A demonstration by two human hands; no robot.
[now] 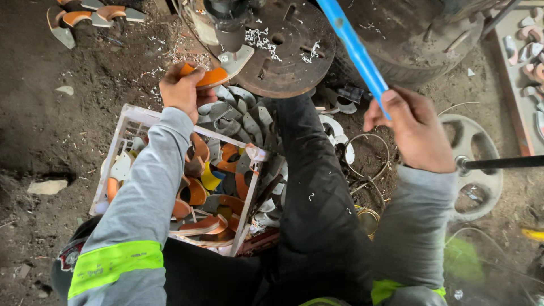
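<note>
My left hand [181, 90] grips an orange curved piece [208, 76] and holds it up against the base of a rusty round machine plate [289, 48], under a grey vertical ram [229, 34]. Around a blue lever bar [354, 48] that slants up to the left, my right hand [416, 130] is closed. Under my left forearm stands a white plastic crate [133, 122] filled with several orange, grey and yellow curved pieces. A heap of grey cut pieces [238, 110] lies between the crate and the machine.
Dark dirt floor lies at the left with a stone [48, 186]. More orange and grey pieces [90, 17] lie top left. A pale wheel with a black rod [476, 164] is at the right, and a tray of pieces [530, 51] is far right.
</note>
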